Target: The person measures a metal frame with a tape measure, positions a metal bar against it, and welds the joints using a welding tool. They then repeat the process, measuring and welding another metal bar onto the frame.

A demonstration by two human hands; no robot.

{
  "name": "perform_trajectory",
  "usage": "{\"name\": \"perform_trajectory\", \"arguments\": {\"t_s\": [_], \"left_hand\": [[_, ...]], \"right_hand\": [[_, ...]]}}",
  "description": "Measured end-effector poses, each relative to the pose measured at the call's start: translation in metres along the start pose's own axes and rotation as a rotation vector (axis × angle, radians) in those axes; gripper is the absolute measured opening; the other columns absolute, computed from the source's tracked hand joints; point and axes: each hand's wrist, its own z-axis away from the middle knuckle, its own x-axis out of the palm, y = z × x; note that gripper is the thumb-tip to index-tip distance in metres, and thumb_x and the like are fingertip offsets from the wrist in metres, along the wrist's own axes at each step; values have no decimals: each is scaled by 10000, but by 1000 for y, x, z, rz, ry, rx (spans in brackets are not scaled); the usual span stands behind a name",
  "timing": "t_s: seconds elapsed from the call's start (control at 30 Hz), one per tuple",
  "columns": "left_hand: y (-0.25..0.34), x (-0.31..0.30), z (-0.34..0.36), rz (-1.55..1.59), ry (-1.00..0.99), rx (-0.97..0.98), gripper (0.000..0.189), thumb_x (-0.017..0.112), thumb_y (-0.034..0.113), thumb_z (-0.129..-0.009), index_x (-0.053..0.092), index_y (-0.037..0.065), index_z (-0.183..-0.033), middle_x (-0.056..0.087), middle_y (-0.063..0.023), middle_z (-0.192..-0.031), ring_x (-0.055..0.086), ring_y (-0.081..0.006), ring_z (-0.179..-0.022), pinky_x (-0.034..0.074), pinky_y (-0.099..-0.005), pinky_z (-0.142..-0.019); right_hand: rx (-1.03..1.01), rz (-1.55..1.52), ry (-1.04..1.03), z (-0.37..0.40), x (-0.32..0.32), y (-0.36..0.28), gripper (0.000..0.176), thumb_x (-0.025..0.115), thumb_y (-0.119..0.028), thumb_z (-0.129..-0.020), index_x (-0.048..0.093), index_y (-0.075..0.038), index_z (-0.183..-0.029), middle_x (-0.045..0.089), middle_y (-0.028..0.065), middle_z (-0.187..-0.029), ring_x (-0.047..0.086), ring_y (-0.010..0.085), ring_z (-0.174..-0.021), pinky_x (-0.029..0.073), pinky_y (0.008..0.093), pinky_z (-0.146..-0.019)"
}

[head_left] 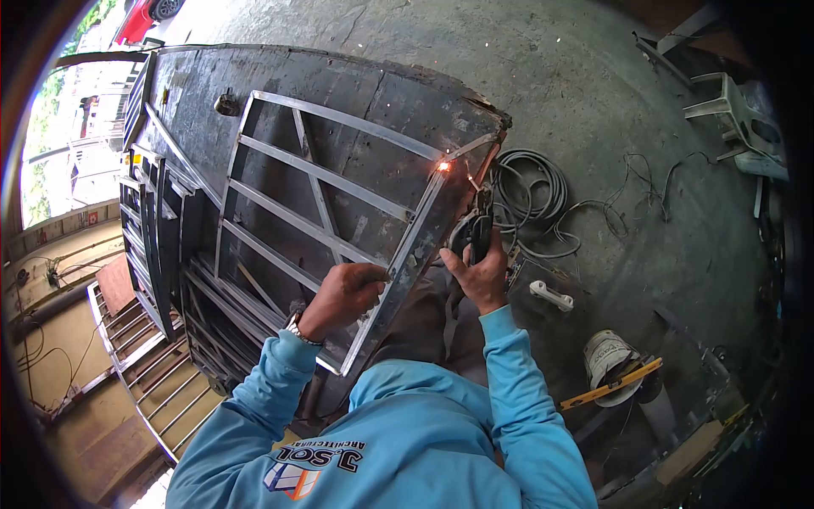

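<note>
A ladder-like metal frame (318,174) of square tubes lies on the dark worktable, with several crossbars and a diagonal piece beneath. My left hand (343,297), a watch at its wrist, is closed at the near end of a crossbar, its fingers curled against the frame's near side; part of the grip is hidden. In my right hand (485,270) is a black welding electrode holder (476,231), just off the table's right edge. A bright orange welding spark (443,166) glows at the frame's far right corner, close to the holder's thin tip.
Coiled cable (534,191) lies on the concrete floor at the right. Nearby are a white bucket (606,352), a yellow spirit level (610,383) and a white handle-shaped piece (551,295). A plastic chair (733,114) lies farther right. Metal grilles (148,246) stand at the left.
</note>
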Motion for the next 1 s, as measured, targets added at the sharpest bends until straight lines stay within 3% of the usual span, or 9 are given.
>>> {"name": "perform_trajectory", "arguments": {"t_s": [0.17,0.23,0.27,0.33,0.47,0.53,0.63,0.97,1.0], "left_hand": [[5,3,-6,-93,74,76,208,624,69,-925,694,-43,-1086,658,-39,-778,605,-90,-695,513,-276,-641],[12,4,-5,-152,109,67,204,645,54,-868,704,-31,-1044,719,-187,-890,716,-252,-778,563,-355,-725],[15,5,-4,-152,111,67,204,645,54,-868,704,-31,-1044,719,-187,-890,716,-252,-778,563,-355,-725],[19,7,-2,-241,138,110,199,636,43,-863,704,-40,-1031,719,-198,-884,721,-266,-780,565,-355,-730],[23,7,1,-250,184,112,207,628,43,-860,711,-42,-1029,721,-202,-873,726,-269,-782,565,-354,-728],[22,4,1,-206,179,89,236,650,71,-879,709,-62,-1065,715,-135,-794,689,-164,-709,539,-301,-640],[38,-3,5,-257,157,40,255,622,74,-843,727,-39,-1046,716,-199,-814,718,-252,-717,564,-354,-683],[43,-12,3,-188,106,-43,260,624,91,-842,728,-40,-1040,701,-169,-760,685,-209,-667,546,-349,-652],[40,-12,2,-216,105,-18,245,640,99,-861,730,-36,-1045,687,-133,-729,664,-173,-639,526,-329,-615]], "right_hand": [[-27,75,-29,5,-5,1,598,874,-357,-743,548,-16,-1111,625,42,-943,614,104,-792,551,240,-637],[-29,49,-18,5,-5,-3,577,879,-360,-731,555,-20,-1066,631,62,-899,614,141,-735,534,286,-621],[-29,24,-7,5,-5,-6,557,885,-363,-719,563,-24,-1022,637,81,-856,615,179,-679,517,333,-606],[-40,18,-13,3,-4,-8,559,883,-370,-721,563,-26,-1022,623,74,-840,606,175,-670,513,334,-601],[-67,64,-46,-6,-6,-17,555,878,-389,-724,561,-32,-1007,574,54,-787,582,164,-642,501,332,-586],[-64,96,-72,-12,-6,-16,550,878,-391,-723,562,-36,-998,558,46,-766,577,161,-634,501,333,-586],[-51,131,-110,-21,-3,-16,549,879,-406,-721,563,-43,-986,549,38,-738,575,160,-625,504,337,-592],[-61,112,-96,-33,9,-12,584,876,-459,-723,566,-39,-984,595,56,-743,598,180,-639,517,351,-621],[-64,170,-115,-34,9,-11,589,877,-458,-724,567,-35,-994,600,59,-748,601,185,-641,519,354,-628]]}}
